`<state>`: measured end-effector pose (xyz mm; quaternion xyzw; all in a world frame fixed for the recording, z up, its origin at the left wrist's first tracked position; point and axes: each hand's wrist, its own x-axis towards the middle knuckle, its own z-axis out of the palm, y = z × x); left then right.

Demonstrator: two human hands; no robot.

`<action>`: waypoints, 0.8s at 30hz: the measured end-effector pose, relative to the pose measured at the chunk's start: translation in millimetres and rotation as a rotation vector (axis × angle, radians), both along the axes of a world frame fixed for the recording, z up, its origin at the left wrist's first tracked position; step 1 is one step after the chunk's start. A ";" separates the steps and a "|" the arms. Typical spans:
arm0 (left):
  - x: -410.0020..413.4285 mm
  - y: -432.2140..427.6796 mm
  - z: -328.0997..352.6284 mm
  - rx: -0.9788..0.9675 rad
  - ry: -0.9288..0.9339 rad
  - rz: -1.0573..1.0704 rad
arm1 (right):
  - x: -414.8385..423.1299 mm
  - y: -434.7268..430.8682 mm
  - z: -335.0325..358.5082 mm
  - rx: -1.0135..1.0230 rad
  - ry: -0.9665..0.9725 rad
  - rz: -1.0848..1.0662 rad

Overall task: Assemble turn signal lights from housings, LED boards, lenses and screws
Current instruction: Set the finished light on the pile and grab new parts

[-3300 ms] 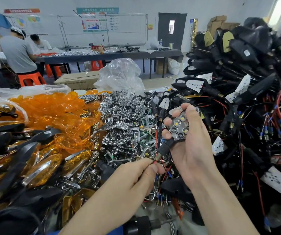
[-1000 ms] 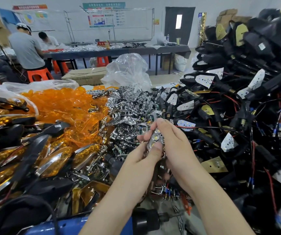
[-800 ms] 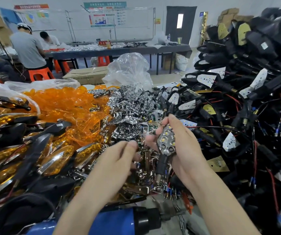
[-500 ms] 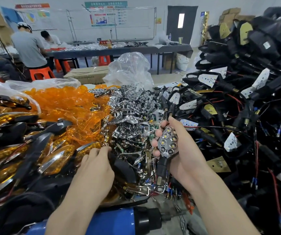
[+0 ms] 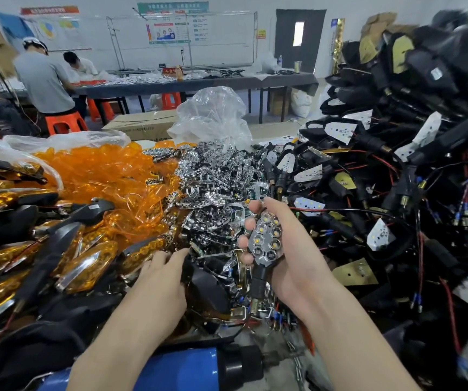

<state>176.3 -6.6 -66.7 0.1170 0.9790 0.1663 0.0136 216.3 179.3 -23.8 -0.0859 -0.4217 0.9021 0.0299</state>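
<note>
Worktop is buried in stock, sorted by kind so each part is one reach away. Far right: the big heap of black wired housings, many with white LED boards showing. Left of centre: the orange lens pile. Between them sit the chrome reflectors. Near left is a stack of finished lights, amber lens on, probably set aside as done. A blue power screwdriver lies along the near edge, handy for the screw step.

Right hand is wrapped round a half-built light, fingers curled over its left edge, stem down and face up. LEDs show through the chrome cups, open side ready for a cover. No lens on it yet.

Left hand is palm-down in the clutter by the finished lights, fingertips buried. Can't tell if it grips anything. Likely fetching a lens.
</note>
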 end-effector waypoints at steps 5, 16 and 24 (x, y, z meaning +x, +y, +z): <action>0.6 4.4 3.1 0.041 0.044 -0.010 | 0.2 0.4 -0.8 0.007 -0.015 -0.007; -2.0 -21.5 27.5 0.707 0.064 0.055 | -3.9 1.4 -7.1 -0.012 -0.037 -0.074; -10.4 -36.2 27.6 0.816 0.068 0.137 | -4.2 -0.4 -9.0 0.011 -0.046 -0.077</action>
